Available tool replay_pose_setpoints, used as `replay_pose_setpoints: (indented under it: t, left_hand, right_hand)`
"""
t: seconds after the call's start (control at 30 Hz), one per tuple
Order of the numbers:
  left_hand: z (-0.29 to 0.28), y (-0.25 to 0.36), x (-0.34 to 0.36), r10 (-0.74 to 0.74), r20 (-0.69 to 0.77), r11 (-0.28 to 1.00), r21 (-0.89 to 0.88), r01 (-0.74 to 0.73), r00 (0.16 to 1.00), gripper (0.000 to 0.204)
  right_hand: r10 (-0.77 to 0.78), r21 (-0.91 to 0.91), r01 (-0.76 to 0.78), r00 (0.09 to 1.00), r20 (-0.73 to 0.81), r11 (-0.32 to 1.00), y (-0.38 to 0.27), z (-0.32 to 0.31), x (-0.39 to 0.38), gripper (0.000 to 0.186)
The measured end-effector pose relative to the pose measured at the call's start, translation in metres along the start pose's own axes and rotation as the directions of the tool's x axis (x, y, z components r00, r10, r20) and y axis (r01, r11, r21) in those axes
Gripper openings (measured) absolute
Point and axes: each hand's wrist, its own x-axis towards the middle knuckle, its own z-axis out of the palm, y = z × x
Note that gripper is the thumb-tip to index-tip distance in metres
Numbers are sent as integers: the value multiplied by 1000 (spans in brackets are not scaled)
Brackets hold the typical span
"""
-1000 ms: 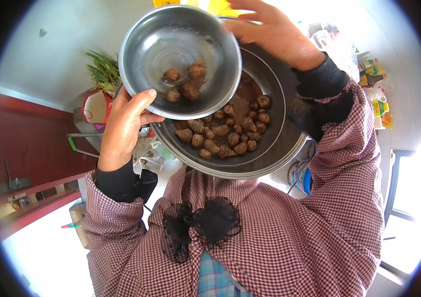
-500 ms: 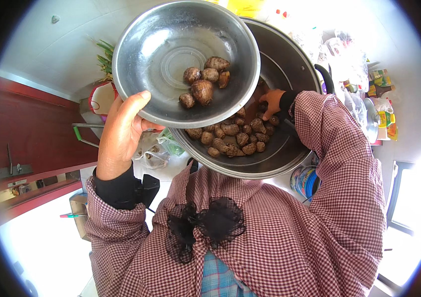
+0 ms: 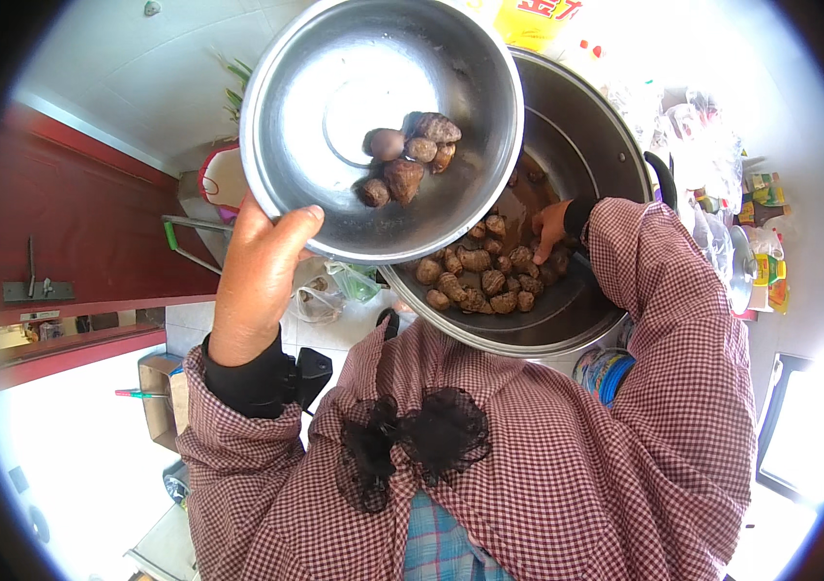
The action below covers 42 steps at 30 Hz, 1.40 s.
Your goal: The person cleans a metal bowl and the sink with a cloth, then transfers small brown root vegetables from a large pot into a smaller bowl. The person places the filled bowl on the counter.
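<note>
My left hand (image 3: 271, 271) grips a steel bowl (image 3: 334, 218) by its near rim, thumb on the inside. Several small brown taros (image 3: 403, 180) lie together in the bowl's lower right. Beneath it and to the right is a large dark pot (image 3: 615, 145), partly covered by the bowl. Many more taros (image 3: 475, 259) sit in the pot's near part, with brownish water (image 3: 528, 198) beside them. My right hand (image 3: 551, 230) reaches down into the pot at the pile's right side. Its fingers are curled among the taros, and their tips are hidden.
The pot's black side handle (image 3: 662, 180) sticks out at the right. Plastic bags (image 3: 698, 145) and bottles (image 3: 770, 269) crowd the right side. A blue-rimmed tub (image 3: 607, 376) stands below the pot. At the left are a red cabinet (image 3: 92, 213) and a clear bag (image 3: 317, 302).
The view has shifted, so most things appear farther right and lower. Relative to the pot, the bowl has moved left, uncovering more of it. My right hand stays among the taros.
</note>
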Motion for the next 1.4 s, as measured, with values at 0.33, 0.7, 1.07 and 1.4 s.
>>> replay_pose_setpoints:
  t: [0.33, 0.7, 1.07, 1.4]
  left_hand:
    - [-1, -8, -1, -1, -4, 1000, 12, 1, 1000, 32]
    - [13, -13, 3, 167, -50, 975, 155, -158, 985, 35]
    - [28, -17, 21, 96, 18, 991, 89, -98, 995, 41]
    - [39, -20, 30, 77, 73, 995, 56, -81, 994, 44]
  right_hand:
    - [-81, -52, 106, 930, 359, 993, -40, -3, -15, 101]
    - [8, -56, 18, 902, 431, 998, -47, 1, -6, 107]
    - [-90, -133, 114, 980, 178, 984, -42, 0, -18, 52]
    - [-476, 101, 688, 592, -651, 718, -74, -48, -246, 30]
